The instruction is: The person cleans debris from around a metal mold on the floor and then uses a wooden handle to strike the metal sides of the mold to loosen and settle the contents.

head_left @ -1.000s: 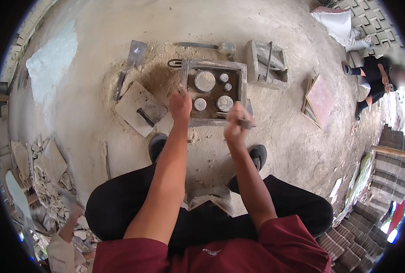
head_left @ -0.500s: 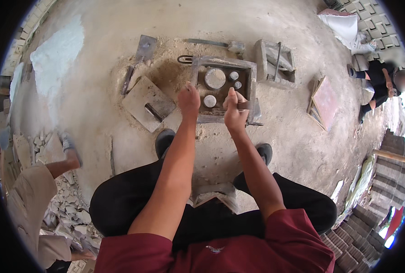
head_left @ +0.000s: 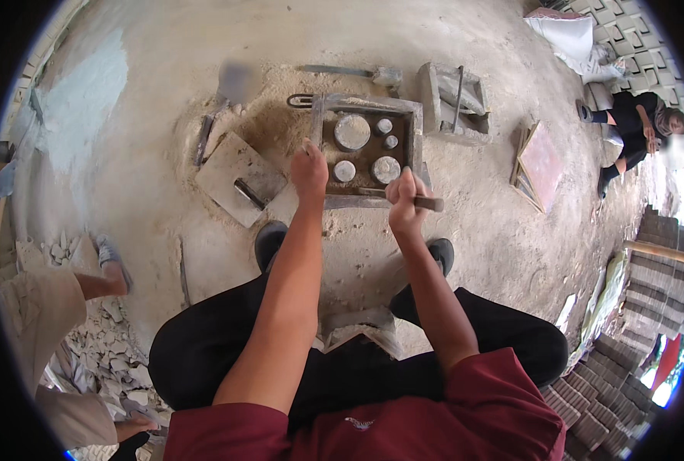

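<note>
A rectangular mould frame (head_left: 367,101) lies on the ground before me, filled with dark packed material. Several pale round discs sit in it, among them a large disc (head_left: 352,132) at the back and another disc (head_left: 386,170) at the near right. At the frame's near right corner my right hand (head_left: 409,196) is closed round a hand tool (head_left: 430,203) with a thick dark handle; its thin blade reaches left along the near wall. Closed by the frame's left wall is my left hand (head_left: 309,167), thumb uppermost; its palm is hidden, and I cannot see what it grips.
Left of the frame lies a square board (head_left: 240,179) with a dark metal cylinder (head_left: 250,193) on it. Beyond are a long flat tool (head_left: 342,71) and another mould box (head_left: 455,104). Stacked boards (head_left: 538,167) stand right. A person (head_left: 637,131) sits far right; another person's leg (head_left: 100,284) is left.
My right hand and the tool have come nearer to me, uncovering the disc at the near right. My left hand stays beside the left wall. The whole view has shifted slightly.
</note>
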`<action>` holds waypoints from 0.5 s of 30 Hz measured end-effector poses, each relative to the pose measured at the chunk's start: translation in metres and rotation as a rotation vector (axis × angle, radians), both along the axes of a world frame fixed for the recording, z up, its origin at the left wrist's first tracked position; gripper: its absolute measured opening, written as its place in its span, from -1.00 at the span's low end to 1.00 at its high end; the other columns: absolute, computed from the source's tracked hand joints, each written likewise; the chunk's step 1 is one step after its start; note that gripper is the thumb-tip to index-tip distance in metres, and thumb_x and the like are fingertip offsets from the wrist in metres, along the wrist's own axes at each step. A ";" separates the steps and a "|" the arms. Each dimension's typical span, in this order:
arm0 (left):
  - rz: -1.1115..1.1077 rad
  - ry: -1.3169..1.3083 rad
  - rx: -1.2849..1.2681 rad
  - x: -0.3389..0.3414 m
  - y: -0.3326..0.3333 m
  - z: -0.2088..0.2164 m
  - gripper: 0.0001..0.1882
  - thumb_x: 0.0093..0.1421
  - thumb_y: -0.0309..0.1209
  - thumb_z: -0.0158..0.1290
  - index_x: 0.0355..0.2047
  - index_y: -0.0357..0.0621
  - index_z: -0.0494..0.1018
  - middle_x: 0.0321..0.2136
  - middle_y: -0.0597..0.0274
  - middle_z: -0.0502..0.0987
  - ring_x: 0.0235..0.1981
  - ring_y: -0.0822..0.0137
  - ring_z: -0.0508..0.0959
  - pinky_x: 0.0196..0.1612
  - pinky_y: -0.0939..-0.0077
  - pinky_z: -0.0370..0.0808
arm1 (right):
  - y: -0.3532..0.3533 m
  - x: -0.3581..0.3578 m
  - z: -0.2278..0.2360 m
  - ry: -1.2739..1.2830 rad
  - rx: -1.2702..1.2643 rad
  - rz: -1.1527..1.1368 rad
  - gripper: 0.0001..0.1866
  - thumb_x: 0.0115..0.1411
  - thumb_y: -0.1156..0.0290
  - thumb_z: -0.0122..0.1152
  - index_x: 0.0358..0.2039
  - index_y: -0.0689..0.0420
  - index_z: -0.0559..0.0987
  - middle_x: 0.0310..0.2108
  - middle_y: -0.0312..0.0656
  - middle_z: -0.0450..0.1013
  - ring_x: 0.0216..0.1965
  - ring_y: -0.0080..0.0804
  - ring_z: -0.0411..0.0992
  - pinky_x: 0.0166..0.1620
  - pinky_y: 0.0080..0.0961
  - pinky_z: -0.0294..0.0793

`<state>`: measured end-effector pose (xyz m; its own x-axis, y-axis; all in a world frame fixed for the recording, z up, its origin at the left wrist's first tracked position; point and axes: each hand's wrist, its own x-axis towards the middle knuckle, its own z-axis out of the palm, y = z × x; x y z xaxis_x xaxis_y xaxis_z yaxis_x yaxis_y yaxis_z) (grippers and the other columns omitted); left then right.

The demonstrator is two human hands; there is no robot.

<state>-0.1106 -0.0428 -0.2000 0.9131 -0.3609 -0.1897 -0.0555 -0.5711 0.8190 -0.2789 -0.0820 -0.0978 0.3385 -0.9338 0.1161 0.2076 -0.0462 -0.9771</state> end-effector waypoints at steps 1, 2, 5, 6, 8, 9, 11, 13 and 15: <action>0.001 -0.019 -0.035 -0.002 -0.004 0.002 -0.42 0.32 -0.10 -0.33 -0.36 -0.41 0.49 -0.40 -0.36 0.51 -0.28 -0.33 0.48 -0.19 -0.10 0.37 | -0.007 -0.004 -0.008 0.081 0.009 0.013 -0.48 0.37 0.24 -0.09 -0.77 0.11 0.21 -0.77 -0.42 0.14 -0.69 -0.71 0.02 -0.60 -0.59 -0.03; 0.009 -0.020 -0.026 0.001 0.001 0.002 -0.42 0.32 -0.10 -0.33 -0.36 -0.41 0.49 -0.40 -0.36 0.51 -0.28 -0.33 0.48 -0.19 -0.10 0.37 | -0.007 0.003 0.009 0.071 0.016 0.030 -0.48 0.36 0.22 -0.08 -0.76 0.12 0.24 -0.77 -0.41 0.15 -0.68 -0.70 0.05 -0.61 -0.59 -0.03; 0.031 0.005 0.014 0.004 0.005 0.003 -0.41 0.32 -0.09 -0.35 -0.38 -0.39 0.50 -0.42 -0.34 0.51 -0.29 -0.33 0.47 -0.20 -0.10 0.36 | 0.002 -0.001 0.036 0.028 -0.087 -0.006 -0.49 0.35 0.22 -0.06 -0.75 0.13 0.24 -0.76 -0.42 0.15 -0.67 -0.70 0.05 -0.62 -0.55 -0.04; -0.016 -0.020 -0.034 0.004 0.002 0.000 -0.42 0.33 -0.10 -0.35 -0.35 -0.40 0.48 -0.39 -0.36 0.50 -0.27 -0.34 0.47 -0.20 -0.10 0.35 | -0.004 0.002 0.017 0.074 -0.236 -0.037 -0.49 0.35 0.23 -0.05 -0.75 0.13 0.26 -0.76 -0.43 0.15 -0.67 -0.71 0.05 -0.63 -0.53 -0.04; -0.046 -0.046 -0.078 0.003 0.004 -0.008 -0.43 0.33 -0.10 -0.36 -0.32 -0.40 0.47 -0.36 -0.37 0.50 -0.25 -0.34 0.46 -0.19 -0.10 0.34 | -0.006 0.012 0.000 0.357 -0.183 0.017 -0.51 0.34 0.27 -0.03 -0.72 0.21 0.26 -0.76 -0.40 0.13 -0.66 -0.67 0.02 -0.62 -0.51 -0.03; -0.016 -0.089 -0.120 0.005 0.008 -0.009 -0.45 0.33 -0.11 -0.36 -0.26 -0.40 0.44 -0.32 -0.38 0.49 -0.24 -0.34 0.46 -0.19 -0.09 0.34 | -0.006 0.025 0.011 0.321 -0.113 0.044 -0.52 0.34 0.28 -0.02 -0.71 0.24 0.25 -0.76 -0.38 0.11 -0.65 -0.66 0.02 -0.61 -0.51 -0.03; 0.023 -0.130 -0.164 0.006 0.009 -0.008 -0.46 0.33 -0.11 -0.36 -0.21 -0.40 0.41 -0.28 -0.39 0.47 -0.22 -0.33 0.45 -0.18 -0.08 0.34 | 0.006 0.024 0.029 0.229 -0.062 0.024 -0.53 0.33 0.29 -0.01 -0.69 0.25 0.25 -0.75 -0.38 0.10 -0.62 -0.66 0.01 -0.60 -0.50 -0.02; 0.016 -0.022 -0.294 -0.001 0.006 -0.003 -0.49 0.34 -0.14 -0.36 -0.09 -0.40 0.35 -0.22 -0.37 0.46 -0.16 -0.30 0.44 -0.12 -0.01 0.34 | 0.011 0.022 0.018 0.151 -0.006 -0.011 -0.55 0.33 0.31 0.00 -0.66 0.27 0.24 -0.74 -0.37 0.09 -0.60 -0.65 0.00 -0.59 -0.50 -0.02; 0.042 -0.107 -0.346 0.006 0.008 -0.014 -0.47 0.34 -0.13 -0.37 -0.05 -0.39 0.33 -0.24 -0.30 0.47 -0.17 -0.23 0.46 -0.09 0.06 0.35 | 0.017 0.045 0.006 0.290 -0.366 0.084 -0.54 0.37 0.29 -0.06 -0.71 0.12 0.28 -0.77 -0.44 0.14 -0.68 -0.75 0.05 -0.61 -0.60 -0.02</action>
<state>-0.1042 -0.0351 -0.2143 0.9365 -0.3491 0.0345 -0.1338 -0.2644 0.9551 -0.2336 -0.0650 -0.0915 0.4782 -0.8171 0.3219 -0.0540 -0.3932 -0.9179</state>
